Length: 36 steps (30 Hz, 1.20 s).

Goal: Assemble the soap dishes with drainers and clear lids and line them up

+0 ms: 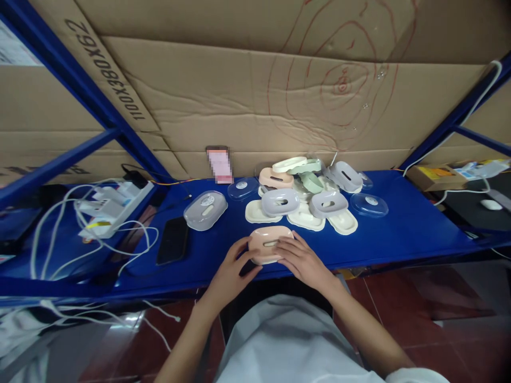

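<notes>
A peach soap dish (261, 242), oval with a slot in its middle, is at the front edge of the blue table. My left hand (238, 266) grips its left end, thumb low and fingers on the rim. From the right, my right hand (297, 257) lies over the other end with its fingers curled on the top, covering part of the slot. Just beyond are a lavender soap dish (275, 205) and a second lavender dish (325, 205), resting on white oval trays (305, 221). Whether the peach dish sits on a tray is partly hidden by my hands.
Behind them lie a peach dish (271, 176), green pieces (311, 182) and clear lids (369, 204). Leftward are a lidded lavender box (206, 210), a black phone (173, 240) and a power strip (120, 213) with tangled white cables. A lit phone (219, 165) leans on the cardboard (199, 96).
</notes>
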Available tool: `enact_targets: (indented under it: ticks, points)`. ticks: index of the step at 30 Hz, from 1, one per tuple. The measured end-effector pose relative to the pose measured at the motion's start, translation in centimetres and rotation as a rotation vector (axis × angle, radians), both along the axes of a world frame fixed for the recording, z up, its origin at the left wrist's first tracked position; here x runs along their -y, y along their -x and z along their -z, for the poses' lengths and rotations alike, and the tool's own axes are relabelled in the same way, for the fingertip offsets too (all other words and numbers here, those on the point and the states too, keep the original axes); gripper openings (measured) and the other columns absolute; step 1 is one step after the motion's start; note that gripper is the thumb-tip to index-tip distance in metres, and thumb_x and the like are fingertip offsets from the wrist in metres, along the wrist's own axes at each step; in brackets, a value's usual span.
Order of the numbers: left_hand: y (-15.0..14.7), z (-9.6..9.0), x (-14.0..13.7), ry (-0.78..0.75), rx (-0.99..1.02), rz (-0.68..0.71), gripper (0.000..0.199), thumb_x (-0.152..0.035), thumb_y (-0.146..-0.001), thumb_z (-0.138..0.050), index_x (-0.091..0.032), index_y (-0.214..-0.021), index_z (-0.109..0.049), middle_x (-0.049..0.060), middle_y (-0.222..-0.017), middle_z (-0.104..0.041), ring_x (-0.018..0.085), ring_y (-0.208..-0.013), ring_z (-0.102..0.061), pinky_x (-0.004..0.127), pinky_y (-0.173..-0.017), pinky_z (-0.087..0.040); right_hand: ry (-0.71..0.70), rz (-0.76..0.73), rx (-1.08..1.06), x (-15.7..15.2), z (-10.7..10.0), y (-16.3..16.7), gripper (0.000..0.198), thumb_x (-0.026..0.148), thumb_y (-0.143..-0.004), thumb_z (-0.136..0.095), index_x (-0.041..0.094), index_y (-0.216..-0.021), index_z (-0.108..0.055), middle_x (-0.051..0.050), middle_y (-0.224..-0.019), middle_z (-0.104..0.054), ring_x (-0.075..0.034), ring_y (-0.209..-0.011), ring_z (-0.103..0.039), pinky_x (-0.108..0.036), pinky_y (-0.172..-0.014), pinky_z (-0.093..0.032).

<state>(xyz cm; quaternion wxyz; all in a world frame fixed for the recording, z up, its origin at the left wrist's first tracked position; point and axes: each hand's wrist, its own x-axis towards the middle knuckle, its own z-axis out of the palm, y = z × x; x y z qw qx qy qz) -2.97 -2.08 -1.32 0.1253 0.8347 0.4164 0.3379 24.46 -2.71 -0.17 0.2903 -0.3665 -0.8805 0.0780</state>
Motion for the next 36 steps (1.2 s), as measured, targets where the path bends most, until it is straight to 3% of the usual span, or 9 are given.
enact_targets:
  ticks: [4,7,11,15,18,22,29,33,36]
  points:
    - [-0.2,-0.1,0.2,-0.064,-0.066,-0.002,0.01,-0.031,-0.101,-0.068,-0.025,-0.109,-0.072,0.011,-0.131,-0.069,0.029,-0.129,-0.065,0.048,-0.107,-0.06,0.034,-0.017,-0.038,-0.1,0.3,-0.2,0.03,0.023,-0.109,-0.056,0.024,-0.136,-0.067,-0.007,-0.138,-0.073,-0.022,-0.141,-0.059,-0.057,-0.132,-0.033]
    - [0.3,-1.5,-1.3,-0.018,-0.078,0.05,0.013,-0.032,-0.103,-0.064,-0.027,-0.11,-0.073,0.009,-0.127,-0.071,0.026,-0.121,-0.068,0.044,-0.104,-0.06,0.062,-0.003,-0.048,-0.1,0.2,-0.2,0.028,0.024,-0.109,-0.056,0.025,-0.134,-0.069,-0.007,-0.136,-0.074,-0.022,-0.139,-0.061,-0.056,-0.131,-0.035]
    - [0.1,-4.3,-7.4,-0.03,-0.038,-0.073,0.029,-0.031,-0.109,-0.045,-0.023,-0.126,-0.068,0.011,-0.129,-0.07,0.024,-0.125,-0.066,0.042,-0.112,-0.054,0.064,0.026,-0.043,0.0,0.2,-0.1,0.028,0.025,-0.108,-0.058,0.026,-0.133,-0.069,-0.008,-0.135,-0.074,-0.023,-0.138,-0.062,-0.054,-0.125,-0.04]
    - [-2.0,-5.7,-14.9,0.036,-0.449,-0.304,0.047,-0.023,-0.105,-0.044,-0.017,-0.151,-0.053,0.018,-0.163,-0.047,0.031,-0.152,-0.044,0.048,-0.123,-0.04,0.048,0.043,-0.03,0.1,0.4,-0.1,0.028,0.025,-0.107,-0.06,0.027,-0.134,-0.07,-0.008,-0.135,-0.074,-0.022,-0.137,-0.063,-0.051,-0.123,-0.041]
    - [-3.5,-5.6,-18.1,0.102,-0.53,-0.372,0.051,-0.024,-0.1,-0.053,-0.013,-0.15,-0.054,0.025,-0.156,-0.052,0.04,-0.15,-0.044,0.055,-0.119,-0.041,0.051,0.045,-0.046,0.1,0.4,-0.1,0.027,0.025,-0.107,-0.06,0.027,-0.133,-0.07,-0.008,-0.135,-0.075,-0.022,-0.137,-0.063,-0.051,-0.123,-0.041]
    - [-3.8,-5.2,-19.1,0.156,-0.553,-0.427,0.049,-0.032,-0.101,-0.053,-0.013,-0.147,-0.058,0.027,-0.14,-0.059,0.043,-0.133,-0.058,0.059,-0.109,-0.048,0.061,0.036,-0.068,0.1,0.4,-0.1,0.026,0.023,-0.107,-0.06,0.026,-0.131,-0.069,-0.007,-0.135,-0.074,-0.021,-0.137,-0.062,-0.049,-0.124,-0.04]
    - [-2.4,-5.6,-20.5,0.266,-0.597,-0.42,0.053,-0.025,-0.098,-0.056,-0.025,-0.15,-0.056,0.02,-0.152,-0.051,0.035,-0.138,-0.056,0.045,-0.109,-0.05,0.061,0.039,-0.068,0.1,0.2,-0.1,0.025,0.024,-0.108,-0.059,0.026,-0.131,-0.069,-0.008,-0.135,-0.074,-0.022,-0.137,-0.062,-0.05,-0.124,-0.04]
    - [-2.2,-6.4,-21.6,0.335,-0.642,-0.395,0.063,-0.048,-0.091,-0.072,-0.027,-0.147,-0.054,0.018,-0.135,-0.063,0.039,-0.129,-0.06,0.053,-0.108,-0.048,0.057,0.034,-0.06,0.1,0.1,-0.1,0.025,0.024,-0.108,-0.059,0.026,-0.131,-0.069,-0.007,-0.135,-0.074,-0.021,-0.137,-0.063,-0.05,-0.123,-0.04]
    - [-2.3,-6.8,-21.6,0.35,-0.65,-0.396,0.067,-0.053,-0.088,-0.075,-0.026,-0.145,-0.053,0.019,-0.133,-0.063,0.044,-0.131,-0.059,0.059,-0.11,-0.044,0.064,0.033,-0.068,0.1,0.1,-0.2,0.026,0.024,-0.108,-0.058,0.027,-0.131,-0.069,-0.008,-0.136,-0.074,-0.022,-0.137,-0.062,-0.051,-0.123,-0.04]
